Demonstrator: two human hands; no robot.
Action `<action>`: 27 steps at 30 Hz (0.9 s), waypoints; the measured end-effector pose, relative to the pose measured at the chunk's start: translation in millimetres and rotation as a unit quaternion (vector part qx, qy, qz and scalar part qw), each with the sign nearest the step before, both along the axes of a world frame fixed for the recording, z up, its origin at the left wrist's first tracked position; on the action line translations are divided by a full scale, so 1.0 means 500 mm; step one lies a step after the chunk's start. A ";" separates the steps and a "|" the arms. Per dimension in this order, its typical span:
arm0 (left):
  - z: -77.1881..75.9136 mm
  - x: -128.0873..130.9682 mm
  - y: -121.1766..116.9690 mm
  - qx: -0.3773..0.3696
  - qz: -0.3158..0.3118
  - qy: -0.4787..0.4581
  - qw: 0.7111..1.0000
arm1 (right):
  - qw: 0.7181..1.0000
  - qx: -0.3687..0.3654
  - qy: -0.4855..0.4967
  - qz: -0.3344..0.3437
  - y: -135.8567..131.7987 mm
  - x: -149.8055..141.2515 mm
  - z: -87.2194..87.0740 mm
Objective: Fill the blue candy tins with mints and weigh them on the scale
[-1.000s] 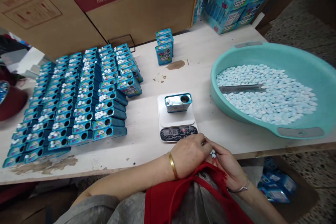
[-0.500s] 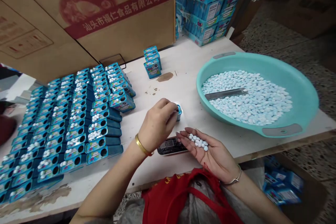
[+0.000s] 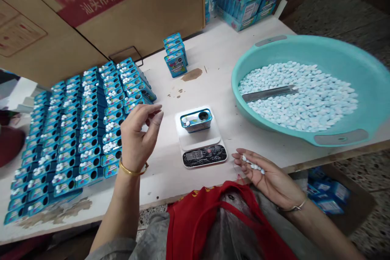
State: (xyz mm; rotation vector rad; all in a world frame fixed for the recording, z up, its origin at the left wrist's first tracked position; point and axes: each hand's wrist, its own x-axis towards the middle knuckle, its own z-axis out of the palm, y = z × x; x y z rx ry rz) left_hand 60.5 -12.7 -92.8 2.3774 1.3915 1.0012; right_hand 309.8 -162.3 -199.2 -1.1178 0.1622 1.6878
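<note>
In the head view a white kitchen scale (image 3: 199, 140) lies on the table with a lit display. A blue candy tin (image 3: 196, 120) rests on its platform, with a round dark hole at the right of its top and a couple of white candies at the left. To the left of the scale my left hand (image 3: 138, 136) hovers, thumb and fingers a little apart, with nothing visible between them. My right hand (image 3: 268, 176) is palm up and cupped at the scale's lower right. It holds a small pile of white candies (image 3: 254, 165).
Rows of blue tins (image 3: 73, 130) fill the table's left side, many with white candies on top. At the right stands a turquoise basin (image 3: 335, 50) of candies, with a metal scoop (image 3: 269, 93) in it. Cardboard boxes (image 3: 122, 20) and wrapped packs (image 3: 250, 0) stand behind.
My left hand has moved left, away from the tin on the scale, uncovering both. My right hand has shifted right with its candies, and the camera's view has tilted down.
</note>
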 end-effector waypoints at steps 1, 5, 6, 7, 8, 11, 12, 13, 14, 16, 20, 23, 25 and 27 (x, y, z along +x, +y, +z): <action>-0.010 -0.006 -0.004 -0.010 -0.002 0.003 1.000 | 1.000 -0.004 -0.007 0.004 -0.004 0.003 -0.003; -0.037 -0.010 -0.017 -0.019 -0.015 0.006 1.000 | 1.000 -0.005 0.000 0.003 -0.011 0.002 -0.002; -0.041 -0.008 -0.020 -0.017 -0.016 0.007 1.000 | 1.000 -0.004 0.006 0.002 -0.011 0.000 -0.001; -0.044 -0.006 -0.022 -0.014 -0.017 0.009 1.000 | 1.000 -0.005 0.010 0.003 -0.011 -0.003 0.001; -0.046 -0.004 -0.023 -0.012 -0.019 0.011 1.000 | 1.000 -0.006 0.013 0.005 -0.011 -0.005 0.002; -0.054 -0.001 -0.027 -0.008 -0.031 0.021 0.999 | 1.000 -0.013 0.019 0.014 -0.008 -0.010 0.006; -0.057 0.000 -0.029 -0.002 -0.036 0.027 0.999 | 1.000 -0.015 0.022 0.015 -0.007 -0.012 0.007; -0.061 0.000 -0.030 0.007 -0.042 0.034 0.999 | 0.999 -0.017 0.027 0.015 -0.007 -0.013 0.008; -0.065 0.000 -0.032 0.019 -0.048 0.045 0.998 | 0.999 -0.019 0.033 0.015 -0.006 -0.015 0.009; -0.075 0.001 -0.038 0.046 -0.061 0.076 0.994 | 0.999 -0.025 0.047 0.014 -0.004 -0.019 0.011; -0.093 0.010 -0.052 0.068 -0.073 0.134 0.986 | 0.997 -0.022 0.076 0.011 -0.001 -0.029 0.011; -0.098 0.023 -0.056 0.065 -0.054 0.121 0.989 | 0.996 -0.003 0.087 0.024 0.004 -0.036 0.007; -0.092 0.033 -0.050 0.058 -0.042 0.107 0.992 | 0.996 0.011 0.085 0.031 0.009 -0.040 0.006; -0.080 0.041 -0.037 0.039 -0.054 0.123 0.990 | 0.996 0.020 0.079 0.039 0.014 -0.043 0.007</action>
